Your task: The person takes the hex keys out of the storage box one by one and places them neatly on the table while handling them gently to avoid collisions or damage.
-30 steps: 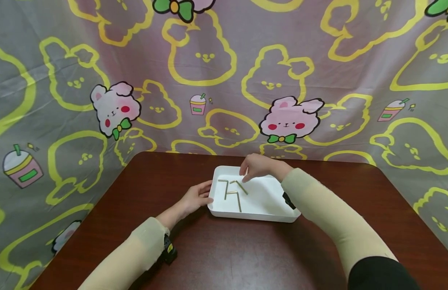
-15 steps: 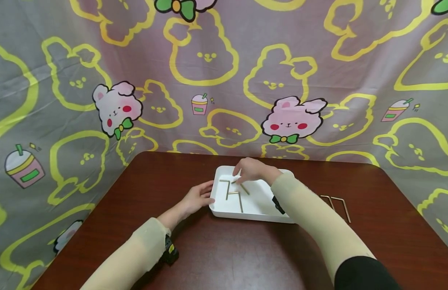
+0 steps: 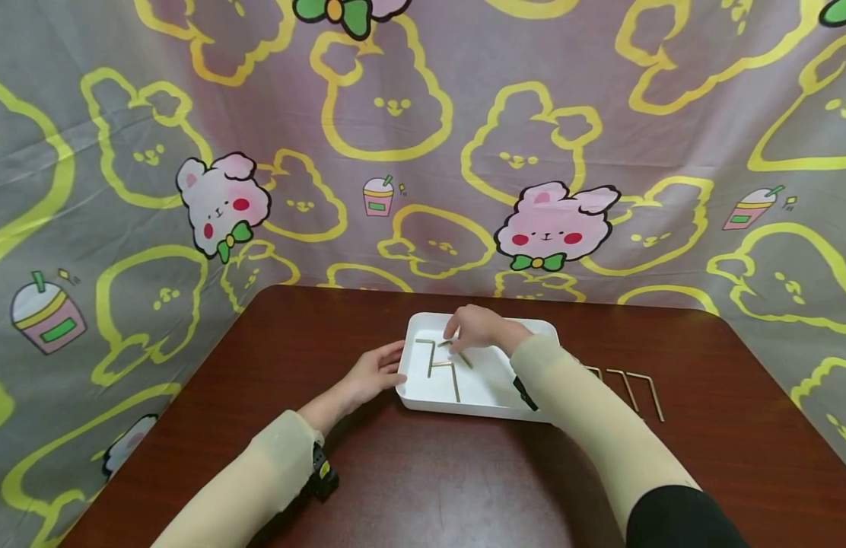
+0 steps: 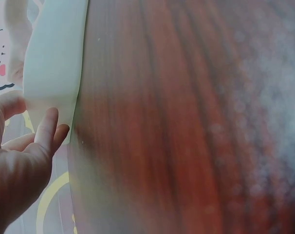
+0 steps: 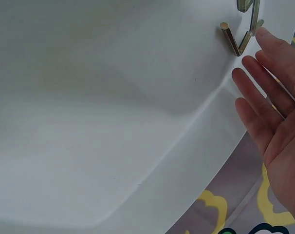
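A white rectangular tray (image 3: pixel 491 387) stands on the brown table with 3 gold L-shaped hex keys inside. My left hand (image 3: pixel 370 373) rests its fingers and thumb against the tray's left end; in the left wrist view they touch the white edge (image 4: pixel 55 58). My right hand (image 3: pixel 479 327) reaches into the tray's back left, over the hex key (image 3: pixel 467 361) lying there and partly hiding it. In the right wrist view the thumb is beside that hex key (image 5: pixel 229 39), with the fingers spread loosely. Another hex key (image 3: pixel 432 359) and a third hex key (image 3: pixel 455 383) lie to its left.
Several more L-shaped hex keys (image 3: pixel 656 397) lie on the table right of the tray, some hidden behind my right forearm. A patterned curtain (image 3: pixel 437 183) borders the table's back and sides. The table surface (image 3: pixel 430 472) runs in front of the tray.
My right hand has come down and slightly left toward the hex key; its forearm has shifted, uncovering hex keys on the table at right. The left hand stays at the tray's end.
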A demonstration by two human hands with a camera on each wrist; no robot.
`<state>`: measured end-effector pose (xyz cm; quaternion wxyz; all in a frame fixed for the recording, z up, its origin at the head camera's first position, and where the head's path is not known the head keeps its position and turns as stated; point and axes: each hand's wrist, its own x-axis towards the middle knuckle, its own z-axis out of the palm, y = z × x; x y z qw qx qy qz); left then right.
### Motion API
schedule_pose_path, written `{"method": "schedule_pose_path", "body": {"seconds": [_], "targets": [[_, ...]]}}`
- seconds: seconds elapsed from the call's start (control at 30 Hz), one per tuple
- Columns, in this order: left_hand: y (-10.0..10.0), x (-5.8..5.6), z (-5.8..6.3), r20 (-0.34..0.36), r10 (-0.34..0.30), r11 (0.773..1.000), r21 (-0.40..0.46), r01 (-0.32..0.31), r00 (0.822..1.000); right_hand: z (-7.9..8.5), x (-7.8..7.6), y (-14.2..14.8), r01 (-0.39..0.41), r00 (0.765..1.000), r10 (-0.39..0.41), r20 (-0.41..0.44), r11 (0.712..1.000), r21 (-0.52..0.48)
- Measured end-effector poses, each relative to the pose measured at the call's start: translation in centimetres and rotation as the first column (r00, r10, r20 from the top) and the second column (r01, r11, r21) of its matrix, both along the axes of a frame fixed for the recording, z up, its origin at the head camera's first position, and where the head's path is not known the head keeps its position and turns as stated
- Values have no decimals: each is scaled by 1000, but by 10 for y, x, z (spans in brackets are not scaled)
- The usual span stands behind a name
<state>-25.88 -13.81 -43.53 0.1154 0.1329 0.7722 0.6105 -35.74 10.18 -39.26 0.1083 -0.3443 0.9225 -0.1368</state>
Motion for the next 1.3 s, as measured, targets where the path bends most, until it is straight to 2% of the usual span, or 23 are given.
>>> {"method": "schedule_pose_path", "body": {"seconds": [0.47, 0.7, 0.93, 1.3], "targets": [[0, 2, 1, -2, -23, 1000, 15, 23, 1000, -7, -1, -3, 29, 1000, -28, -13, 998, 64], [-4, 5, 1, -62, -52, 997, 50, 55, 997, -7, -1, -4, 3, 999, 0, -48, 998, 69], [0, 3, 3, 11, -21, 1000, 22, 20, 1000, -5, 0, -4, -33, 997, 39, -65, 996, 86], [1, 2, 4, 17, -2, 1000, 8, 2, 1000, -3, 1, -5, -19, 998, 27, -64, 992, 129]]}}
